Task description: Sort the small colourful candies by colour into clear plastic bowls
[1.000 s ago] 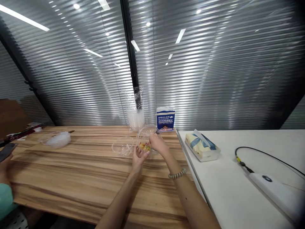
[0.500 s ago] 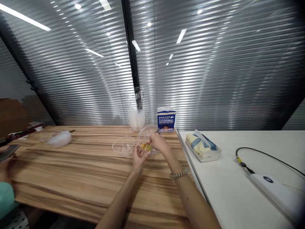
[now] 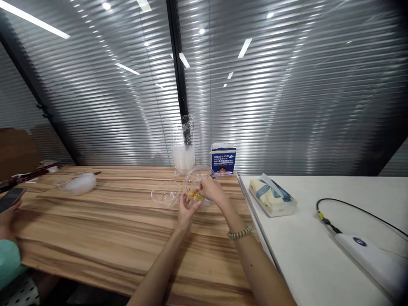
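Observation:
A small shiny yellow packet (image 3: pixel 194 195) with reddish patches is between my two hands. My left hand (image 3: pixel 186 211) grips its lower left side, thumb and fingers closed on it. From above and to the right, my right hand (image 3: pixel 213 191) bends over the packet with its fingers pinched at the packet's right end; the fingertips are partly hidden. Just behind both hands stands a round clear plastic container (image 3: pixel 195 171), its front covered by the hands and packet. Left of my left hand lies a clear round plastic lid (image 3: pixel 155 198) on the wooden table (image 3: pixel 121 238).
Behind stand a plastic-wrapped stack of clear containers (image 3: pixel 183 160) and a blue-and-white bag (image 3: pixel 223 160). A tissue pack (image 3: pixel 270 197) and a white cabled device (image 3: pixel 366 257) lie on the white table. At left are a bagged whitish bundle (image 3: pixel 82 183) and another person's hand with a phone (image 3: pixel 12 199).
My hands stay almost in place around the yellow packet, which has shifted very slightly. At the left edge, the other person's phone has risen and tilted. The view has moved slightly.

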A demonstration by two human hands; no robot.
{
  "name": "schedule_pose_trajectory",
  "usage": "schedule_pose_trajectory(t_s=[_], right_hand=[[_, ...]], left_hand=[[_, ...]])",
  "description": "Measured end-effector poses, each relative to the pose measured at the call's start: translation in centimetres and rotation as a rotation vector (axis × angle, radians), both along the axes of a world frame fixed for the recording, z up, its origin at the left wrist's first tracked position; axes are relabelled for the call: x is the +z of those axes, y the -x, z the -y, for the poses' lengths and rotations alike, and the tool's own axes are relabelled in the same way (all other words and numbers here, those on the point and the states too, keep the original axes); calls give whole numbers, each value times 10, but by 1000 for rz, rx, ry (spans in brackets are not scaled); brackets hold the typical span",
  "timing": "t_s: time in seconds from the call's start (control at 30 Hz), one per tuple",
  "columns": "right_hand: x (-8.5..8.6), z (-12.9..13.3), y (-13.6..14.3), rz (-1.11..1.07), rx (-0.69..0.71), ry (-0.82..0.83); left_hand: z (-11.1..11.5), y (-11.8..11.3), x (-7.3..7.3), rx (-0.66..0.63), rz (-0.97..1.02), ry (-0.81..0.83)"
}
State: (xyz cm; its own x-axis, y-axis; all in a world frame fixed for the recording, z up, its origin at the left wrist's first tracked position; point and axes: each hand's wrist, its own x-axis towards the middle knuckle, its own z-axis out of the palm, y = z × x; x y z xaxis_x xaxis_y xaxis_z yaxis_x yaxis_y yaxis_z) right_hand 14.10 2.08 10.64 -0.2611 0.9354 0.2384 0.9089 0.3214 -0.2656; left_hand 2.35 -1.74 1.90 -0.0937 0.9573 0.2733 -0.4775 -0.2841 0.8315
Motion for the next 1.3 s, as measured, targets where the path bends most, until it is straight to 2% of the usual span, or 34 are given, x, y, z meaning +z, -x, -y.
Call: schedule_pose_trajectory(t_s=[0.13,0.27,0.4,0.5,0.57,0.67,0.87,1.0,1.17,1.3], right_hand=[[0,-3,-4,-101,37,-25],[5,-4,-5,-329,94,-70],[15,-1,-5,-618,146,-199],[21,0,-8,-885,101,-313],[22,-1,-13,-951,17,-352],[18,-7,-21,-881,-105,-328],[4,-17,-35,-514,-228,-122],[6,-18,-43,-518,-259,-143],[21,-9,-46,-714,-151,-335],[39,9,-43,-726,108,-453]], left_hand=[[2,0,2,-6,21,34],[1,3,3,9,60,44],[-2,8,5,42,126,33],[-4,11,9,73,186,21],[-4,13,12,84,211,24],[-3,13,14,82,217,28],[-3,14,14,87,205,13],[-4,15,13,89,212,20],[-3,11,9,31,182,23],[1,8,4,-50,111,52]])
